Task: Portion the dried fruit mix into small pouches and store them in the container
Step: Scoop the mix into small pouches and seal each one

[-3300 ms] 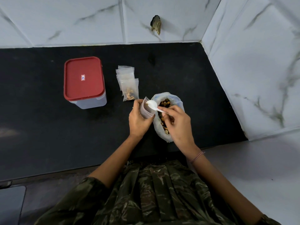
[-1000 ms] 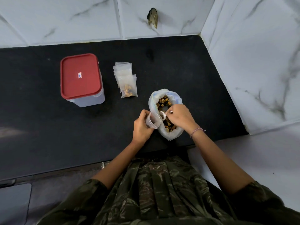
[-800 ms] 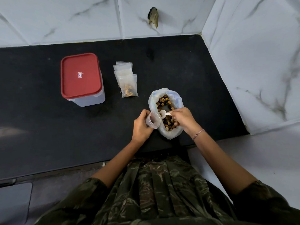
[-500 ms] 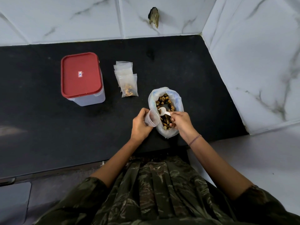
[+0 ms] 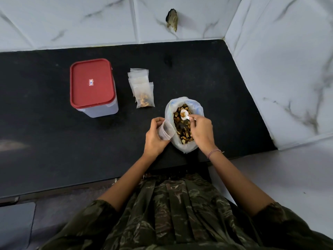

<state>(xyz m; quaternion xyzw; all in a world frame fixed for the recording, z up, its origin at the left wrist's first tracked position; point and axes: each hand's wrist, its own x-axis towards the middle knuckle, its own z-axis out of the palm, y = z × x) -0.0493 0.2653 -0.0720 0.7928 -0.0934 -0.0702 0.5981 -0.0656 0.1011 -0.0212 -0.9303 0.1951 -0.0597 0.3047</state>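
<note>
An open plastic bag of dried fruit mix [image 5: 183, 131] stands on the black counter near its front edge. My right hand [image 5: 201, 131] holds a small white spoon [image 5: 184, 115] over the bag, with a few pieces of fruit in its bowl. Just left of the bag, my left hand [image 5: 155, 137] grips a small clear pouch [image 5: 166, 130] with its mouth held open toward the bag. A pile of clear pouches [image 5: 141, 89] lies farther back; the front one holds some fruit mix. The container [image 5: 93, 87], clear with a red lid, stands closed at the left.
The black counter [image 5: 45, 138] runs left and ends on the right at a white marble wall [image 5: 288, 69]. White marble tiles back it, with a dark chipped spot [image 5: 172, 19]. My camouflage clothing fills the bottom of the view.
My right hand dipped the spoon into the bag and now lifts it with fruit pieces on it, toward the bag's far side. My left hand keeps the open pouch beside the bag.
</note>
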